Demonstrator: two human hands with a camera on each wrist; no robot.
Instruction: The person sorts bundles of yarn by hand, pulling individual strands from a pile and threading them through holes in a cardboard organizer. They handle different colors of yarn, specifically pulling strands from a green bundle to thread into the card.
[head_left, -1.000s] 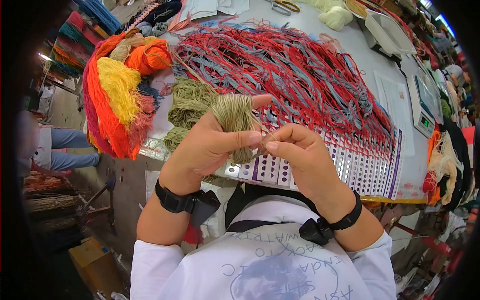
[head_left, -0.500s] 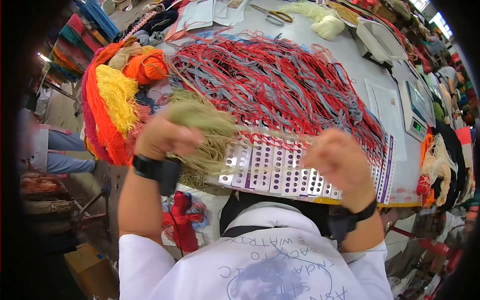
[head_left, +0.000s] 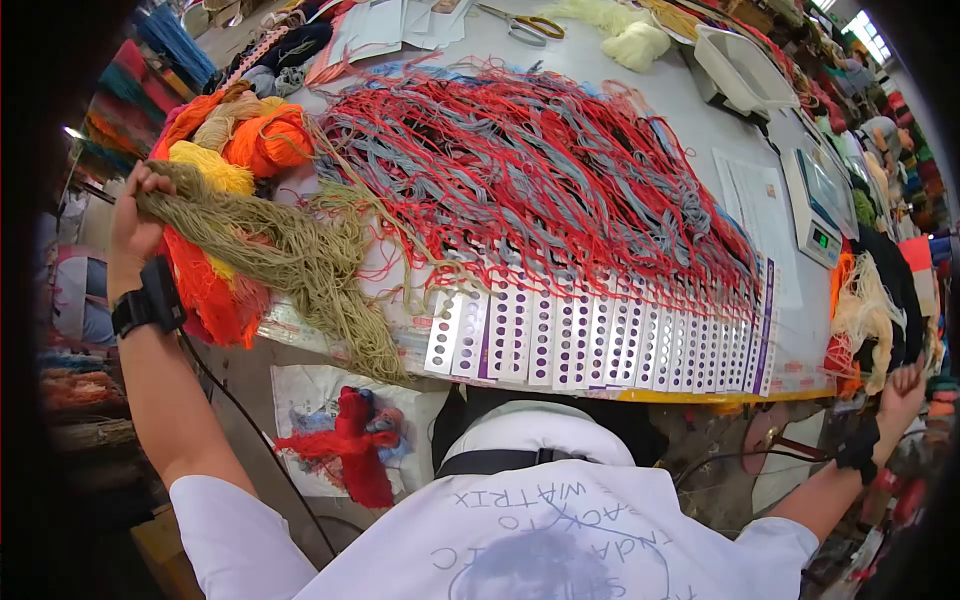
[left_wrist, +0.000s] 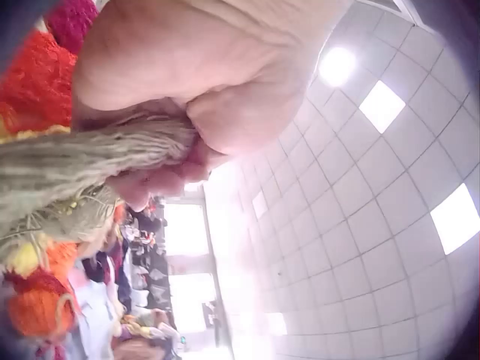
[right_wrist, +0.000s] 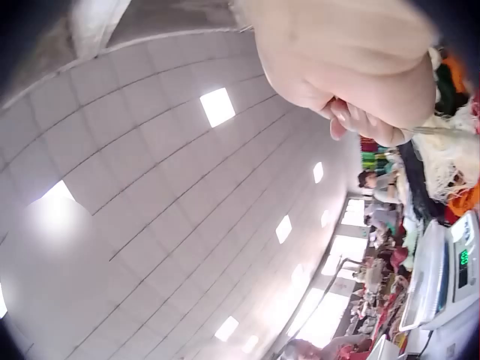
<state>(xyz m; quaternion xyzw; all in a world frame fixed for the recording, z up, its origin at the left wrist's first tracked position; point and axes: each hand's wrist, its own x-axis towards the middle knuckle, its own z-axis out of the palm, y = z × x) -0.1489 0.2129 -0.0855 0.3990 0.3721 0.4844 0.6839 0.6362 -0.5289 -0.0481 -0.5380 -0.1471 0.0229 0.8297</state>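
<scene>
My left hand [head_left: 138,218] is raised at the left, fingers curled round one end of an olive-green yarn skein [head_left: 300,245]. The skein stretches right and droops over the table's front edge, and in the left wrist view the yarn [left_wrist: 97,154] runs out of the fist. Far out to the right is my right hand [head_left: 902,392], its fingers curled in. From its fingertips in the right wrist view a thin pale yarn strand [right_wrist: 442,130] runs off to the side.
Red and grey yarn [head_left: 540,180] covers the table's middle, its ends at punched white cards [head_left: 600,350]. Orange yarn [head_left: 268,140] lies left, a digital scale [head_left: 815,215] right, scissors [head_left: 525,25] at the back. Below the front edge lies a red yarn bundle [head_left: 355,450].
My hands worked close together on the olive skein, then spread far apart, left hand to the left and right hand to the right. The skein went left, now stretched out.
</scene>
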